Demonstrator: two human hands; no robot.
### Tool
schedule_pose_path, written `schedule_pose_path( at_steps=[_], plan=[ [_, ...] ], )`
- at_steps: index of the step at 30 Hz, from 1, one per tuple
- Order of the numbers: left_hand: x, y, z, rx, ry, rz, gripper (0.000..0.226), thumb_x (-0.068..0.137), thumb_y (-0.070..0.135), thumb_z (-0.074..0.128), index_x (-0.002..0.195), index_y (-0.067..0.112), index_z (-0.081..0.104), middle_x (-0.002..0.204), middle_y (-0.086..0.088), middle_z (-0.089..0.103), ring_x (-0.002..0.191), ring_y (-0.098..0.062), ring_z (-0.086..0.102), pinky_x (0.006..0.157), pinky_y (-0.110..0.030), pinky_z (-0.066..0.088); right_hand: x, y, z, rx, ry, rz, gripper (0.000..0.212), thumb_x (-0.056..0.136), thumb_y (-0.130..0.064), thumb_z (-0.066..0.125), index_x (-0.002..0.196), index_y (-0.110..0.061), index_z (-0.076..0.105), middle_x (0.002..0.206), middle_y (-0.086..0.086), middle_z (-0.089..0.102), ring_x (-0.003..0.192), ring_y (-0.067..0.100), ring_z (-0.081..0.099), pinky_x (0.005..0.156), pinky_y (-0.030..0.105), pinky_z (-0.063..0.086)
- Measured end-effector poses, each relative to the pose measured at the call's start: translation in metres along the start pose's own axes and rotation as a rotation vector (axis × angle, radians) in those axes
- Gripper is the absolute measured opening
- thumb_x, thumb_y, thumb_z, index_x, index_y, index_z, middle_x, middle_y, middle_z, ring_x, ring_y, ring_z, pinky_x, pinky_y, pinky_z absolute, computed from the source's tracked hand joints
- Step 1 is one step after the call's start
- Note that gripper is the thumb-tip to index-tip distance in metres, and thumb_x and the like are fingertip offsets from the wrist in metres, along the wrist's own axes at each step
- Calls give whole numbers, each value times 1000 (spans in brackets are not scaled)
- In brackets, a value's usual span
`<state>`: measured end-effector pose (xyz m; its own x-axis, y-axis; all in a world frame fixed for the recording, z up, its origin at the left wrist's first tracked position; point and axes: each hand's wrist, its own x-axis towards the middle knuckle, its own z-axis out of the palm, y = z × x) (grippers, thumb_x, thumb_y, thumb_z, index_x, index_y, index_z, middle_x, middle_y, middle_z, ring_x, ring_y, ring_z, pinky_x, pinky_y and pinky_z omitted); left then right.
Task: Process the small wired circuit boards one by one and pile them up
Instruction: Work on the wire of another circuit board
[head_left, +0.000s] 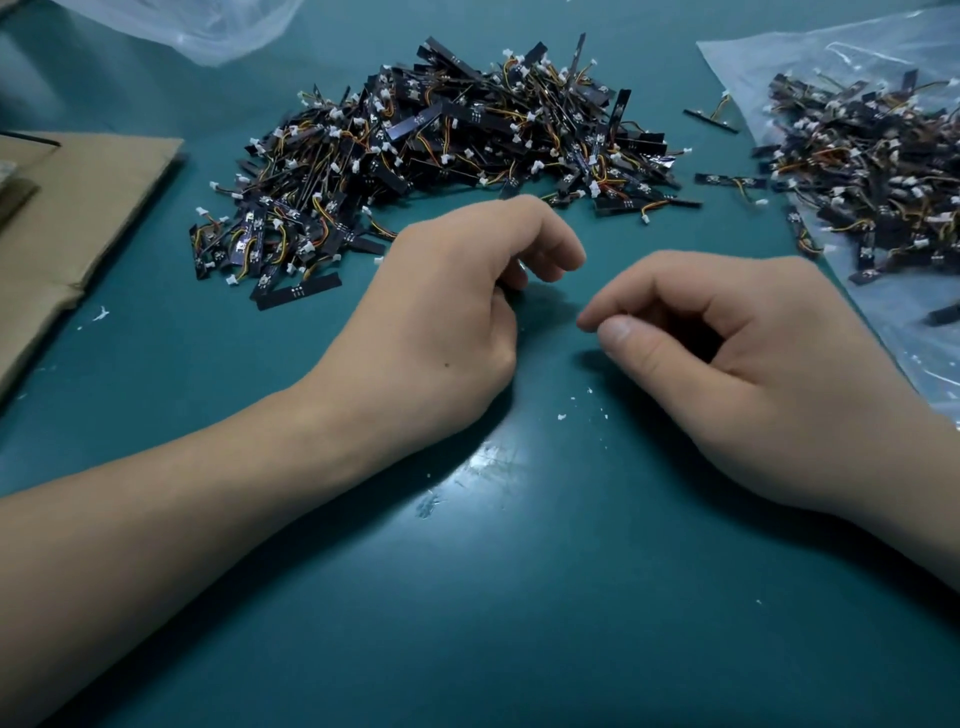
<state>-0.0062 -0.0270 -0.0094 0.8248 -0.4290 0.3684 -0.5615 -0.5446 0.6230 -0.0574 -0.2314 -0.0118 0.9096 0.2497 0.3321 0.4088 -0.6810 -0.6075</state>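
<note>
Our left fingers (563, 249) curl inward; we cannot tell whether they hold anything. Our right fingers (623, 340) meet thumb to forefinger, with nothing visible between them. Just beyond the left hand (447, 312), the pile of circuit boards (441, 150) lies on the green worktop (519, 571). More boards lie on a plastic bag (893, 332) beside the right hand (769, 358).

The left hand (447, 312) curls its fingertips under, hiding whatever they may hold. On the right hand (737, 358), thumb meets forefinger; anything pinched there is too small to see. The clear bag (753, 73) runs off the right edge, the cardboard (78, 208) off the left. Scattered white specks (561, 417) are too small to identify.
</note>
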Motion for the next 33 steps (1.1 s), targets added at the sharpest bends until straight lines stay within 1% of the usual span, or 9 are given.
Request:
schedule_pose_path(
  at_steps=[6, 8, 13, 15, 21, 23, 27, 30, 33],
  plan=[
    [3, -3, 0, -194, 100, 101, 46, 81, -16, 61, 110, 20, 65, 103, 6, 67, 92, -20, 67, 84, -28, 57, 4, 4, 1, 190, 111, 128, 33, 89, -29, 68, 120, -38, 61, 92, -10, 66, 65, 20, 57, 64, 26, 45],
    [2, -4, 1, -298, 96, 131, 46, 84, -14, 65, 111, 23, 61, 106, 5, 65, 95, -24, 67, 85, -31, 58, 5, 3, 0, 170, 107, 141, 39, 87, -32, 70, 124, -40, 60, 99, -13, 66, 66, 21, 58, 65, 22, 44],
    [-1, -4, 3, -370, -5, 222, 40, 88, -12, 68, 112, 19, 60, 110, 2, 61, 98, -28, 66, 84, -34, 60, 4, -2, 0, 1, 48, 75, 6, 93, -35, 65, 95, -32, 70, 84, -22, 66, 64, 3, 57, 61, 6, 39],
    [-1, -2, 3, -346, -7, 232, 36, 88, -9, 67, 113, 17, 61, 113, -1, 64, 103, -26, 66, 85, -35, 60, 4, -2, 0, -16, 43, 63, 7, 94, -34, 64, 90, -31, 70, 85, -18, 66, 66, 2, 57, 61, 7, 39],
    [1, -3, -2, -235, 78, 113, 33, 90, 4, 63, 123, 7, 61, 138, -3, 59, 140, -12, 49, 118, -38, 39, 4, -3, -1, 101, 114, 72, 10, 98, -30, 62, 94, -29, 71, 84, -12, 70, 64, 8, 59, 60, 13, 42],
    [4, -1, -4, -201, 113, 33, 30, 94, 12, 62, 124, 12, 63, 133, 4, 62, 131, -4, 53, 111, -31, 44, 4, -2, -2, 145, 139, 73, 13, 101, -27, 58, 98, -31, 70, 84, -12, 71, 65, 10, 61, 61, 13, 43],
    [3, 2, -4, -176, 52, -13, 17, 101, 20, 60, 95, 15, 76, 83, 10, 71, 73, 6, 60, 69, -9, 41, 5, -4, -2, 153, 108, 64, 15, 101, -26, 57, 98, -31, 70, 83, -13, 71, 64, 10, 61, 60, 12, 42],
    [1, 5, -4, -181, 57, 42, 17, 101, 15, 60, 91, 13, 74, 81, 2, 71, 76, -11, 63, 70, -13, 41, 3, -6, -1, 99, 36, 52, 13, 99, -28, 58, 95, -28, 70, 80, -12, 69, 66, 6, 60, 62, 10, 40],
    [1, 8, -5, -180, 40, 110, 15, 101, 11, 60, 95, 10, 73, 82, 8, 68, 75, -8, 61, 73, -13, 42, 4, -7, -1, 45, -12, 50, 14, 97, -30, 59, 86, -31, 67, 75, -12, 68, 65, 4, 58, 61, 9, 38]
  ],
)
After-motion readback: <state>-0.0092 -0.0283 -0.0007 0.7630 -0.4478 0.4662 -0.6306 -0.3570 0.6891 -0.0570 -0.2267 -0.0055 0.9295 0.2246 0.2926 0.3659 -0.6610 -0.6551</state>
